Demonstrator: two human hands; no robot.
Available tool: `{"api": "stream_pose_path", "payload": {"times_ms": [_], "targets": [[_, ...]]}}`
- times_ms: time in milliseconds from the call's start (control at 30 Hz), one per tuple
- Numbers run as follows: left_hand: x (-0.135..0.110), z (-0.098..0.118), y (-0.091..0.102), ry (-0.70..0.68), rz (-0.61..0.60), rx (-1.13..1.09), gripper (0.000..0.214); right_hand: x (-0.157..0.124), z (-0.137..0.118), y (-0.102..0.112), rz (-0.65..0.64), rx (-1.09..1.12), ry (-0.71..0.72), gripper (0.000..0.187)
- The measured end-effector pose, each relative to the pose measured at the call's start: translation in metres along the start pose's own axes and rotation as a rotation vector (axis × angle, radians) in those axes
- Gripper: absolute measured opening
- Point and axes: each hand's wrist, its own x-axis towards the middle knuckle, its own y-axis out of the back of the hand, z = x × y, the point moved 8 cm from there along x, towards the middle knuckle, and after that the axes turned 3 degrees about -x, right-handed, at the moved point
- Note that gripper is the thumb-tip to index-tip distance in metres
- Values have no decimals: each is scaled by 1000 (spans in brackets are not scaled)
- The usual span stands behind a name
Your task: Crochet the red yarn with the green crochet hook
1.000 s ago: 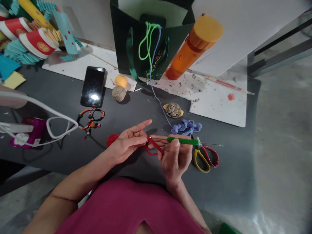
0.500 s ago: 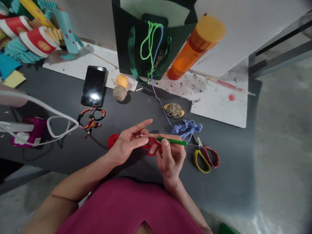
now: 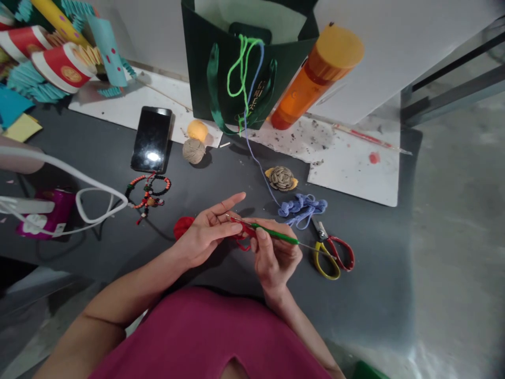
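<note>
My right hand (image 3: 276,258) pinches a thin crochet hook with a green handle (image 3: 272,232) between thumb and fingers. Its metal tip reaches into a small piece of red crochet work (image 3: 245,231). My left hand (image 3: 205,235) holds that red piece at its fingertips, with the index finger raised. Behind the left hand lies a red yarn ball (image 3: 183,227), partly hidden, and a red strand runs toward the work. Yellow-and-red-handled scissors (image 3: 330,255) lie just right of my right hand, under the hook's far end.
A tangle of blue yarn (image 3: 302,208) and a tan coiled rosette (image 3: 281,178) lie beyond the hands. Further back are a phone (image 3: 151,139), a bead bracelet (image 3: 148,196), a green paper bag (image 3: 221,68), an orange bottle (image 3: 317,76), a white cable (image 3: 79,187) and paper sheets.
The hook has swung from nearly level to slanting, its tip now down in the red work and its far end lower. My right hand has shifted slightly left.
</note>
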Motion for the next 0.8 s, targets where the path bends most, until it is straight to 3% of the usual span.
{"api": "stream_pose_path", "payload": {"times_ms": [233,433,567,800], "targets": [[1,1,1,17,-10,24,57,2,15,15,112,-54,-164,18],[1,2,-4,10,0,52,50,5,34,-5,18,312,-423,23],[-1,7,-5,-65,20,126,50,5,27,-16,-26,385,-441,28],[-2,14,1,-137,25,198,46,10,26,-9,50,407,-403,23]]}}
